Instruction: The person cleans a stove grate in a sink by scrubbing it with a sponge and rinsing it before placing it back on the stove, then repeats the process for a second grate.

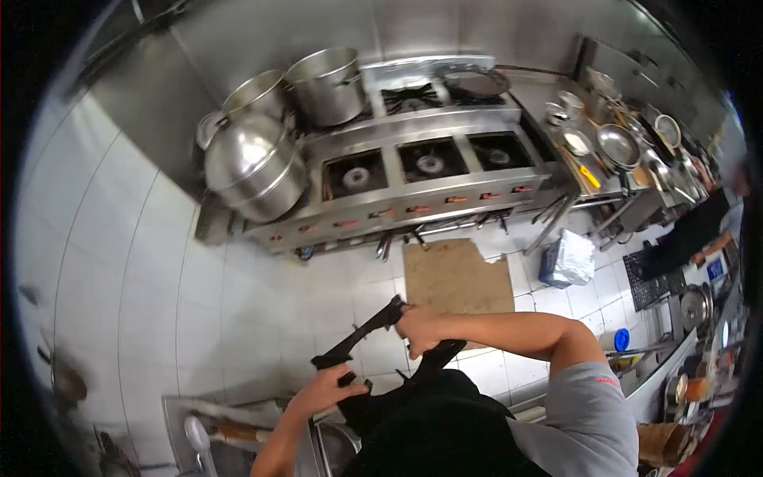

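My left hand (324,393) grips the lower left corner of a black stove grate (362,337), held in front of my body above the floor. Around its far right side my right hand (421,327) is closed. The grate is a tilted frame with short prongs, and my black apron (437,433) hides part of its near edge. Beyond it stands a steel stove (381,208); its front row shows three square burner openings (430,163) with no grate over them. Another black grate (412,97) lies on the back burner level.
Large steel pots (326,87) and a domed steamer (254,167) stand at the stove's left. Brown cardboard (457,278) and a foil-covered box (568,258) are on the tiled floor. Pans fill the right-hand table (584,131). Another person (695,226) is at far right.
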Demonstrator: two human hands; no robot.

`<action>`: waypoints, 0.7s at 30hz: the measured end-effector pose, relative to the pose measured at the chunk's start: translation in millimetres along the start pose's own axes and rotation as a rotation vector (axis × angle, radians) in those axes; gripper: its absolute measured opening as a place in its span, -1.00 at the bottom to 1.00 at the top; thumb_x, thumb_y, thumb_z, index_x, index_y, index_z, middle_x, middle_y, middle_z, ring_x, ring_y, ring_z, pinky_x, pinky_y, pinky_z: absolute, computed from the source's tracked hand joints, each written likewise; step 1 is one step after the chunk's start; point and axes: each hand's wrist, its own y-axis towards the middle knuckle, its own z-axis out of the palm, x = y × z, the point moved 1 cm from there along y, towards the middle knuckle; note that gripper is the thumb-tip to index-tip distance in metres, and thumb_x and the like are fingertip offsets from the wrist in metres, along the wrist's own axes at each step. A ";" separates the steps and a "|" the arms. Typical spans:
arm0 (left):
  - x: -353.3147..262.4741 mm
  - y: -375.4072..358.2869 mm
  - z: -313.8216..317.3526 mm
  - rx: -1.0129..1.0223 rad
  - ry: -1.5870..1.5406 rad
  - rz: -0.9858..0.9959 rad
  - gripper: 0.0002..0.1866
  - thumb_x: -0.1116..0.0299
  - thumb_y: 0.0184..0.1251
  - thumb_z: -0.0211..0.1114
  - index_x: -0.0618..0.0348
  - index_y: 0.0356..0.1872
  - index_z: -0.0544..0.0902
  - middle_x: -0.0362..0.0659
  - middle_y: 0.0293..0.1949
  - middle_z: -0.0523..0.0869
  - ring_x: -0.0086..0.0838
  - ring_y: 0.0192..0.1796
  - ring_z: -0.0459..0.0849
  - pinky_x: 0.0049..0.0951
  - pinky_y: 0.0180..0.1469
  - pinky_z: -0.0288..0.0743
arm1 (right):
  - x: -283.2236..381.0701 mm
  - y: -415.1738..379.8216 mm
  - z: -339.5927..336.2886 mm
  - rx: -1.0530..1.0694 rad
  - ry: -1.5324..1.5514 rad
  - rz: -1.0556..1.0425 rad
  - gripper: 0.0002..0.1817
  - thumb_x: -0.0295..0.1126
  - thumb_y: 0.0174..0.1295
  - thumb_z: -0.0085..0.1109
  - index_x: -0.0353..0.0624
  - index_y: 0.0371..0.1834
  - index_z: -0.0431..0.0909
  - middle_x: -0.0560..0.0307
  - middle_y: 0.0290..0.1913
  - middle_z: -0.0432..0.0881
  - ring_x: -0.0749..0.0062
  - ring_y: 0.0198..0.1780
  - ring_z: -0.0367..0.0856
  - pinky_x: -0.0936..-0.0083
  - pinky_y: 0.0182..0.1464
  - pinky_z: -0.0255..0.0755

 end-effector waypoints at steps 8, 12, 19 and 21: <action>-63.6 210.3 8.8 0.192 0.540 0.363 -0.23 -0.24 -0.11 0.54 0.31 -0.13 0.58 -0.03 -0.41 0.68 -0.16 -0.23 0.66 -0.23 0.02 0.44 | -114.8 -75.9 -19.8 -0.124 -0.066 0.465 -0.46 0.02 -0.18 0.43 -0.17 -0.22 0.70 0.06 -0.20 0.70 0.16 0.17 0.42 0.27 0.20 0.27; -86.3 285.8 11.1 0.260 0.612 0.421 -0.21 -0.23 -0.06 0.48 0.34 -0.05 0.56 0.01 -0.29 0.66 -0.20 -0.05 0.61 -0.25 0.23 0.19 | -162.1 -91.9 -31.0 -0.321 -0.069 0.574 -0.40 0.00 -0.17 0.43 -0.15 -0.09 0.65 0.12 -0.11 0.65 0.22 0.14 0.40 0.30 0.19 0.24; -124.1 385.4 0.5 0.210 0.698 0.641 -0.33 -0.03 -0.03 0.42 0.40 -0.06 0.55 0.10 -0.16 0.62 -0.13 0.08 0.55 -0.08 0.30 0.11 | -217.3 -91.4 -53.8 -0.501 -0.084 0.777 -0.33 -0.03 -0.27 0.46 -0.18 -0.05 0.63 0.11 -0.17 0.60 0.24 0.04 0.39 0.35 0.14 0.25; -133.6 405.7 -4.6 0.193 0.732 0.704 -0.40 0.00 -0.04 0.39 0.38 -0.14 0.57 0.14 -0.16 0.64 -0.13 0.08 0.53 0.01 0.28 0.12 | -227.6 -90.0 -59.2 -0.532 -0.057 0.814 -0.34 -0.05 -0.28 0.46 -0.19 -0.06 0.61 0.10 -0.15 0.59 0.23 0.04 0.39 0.35 0.14 0.25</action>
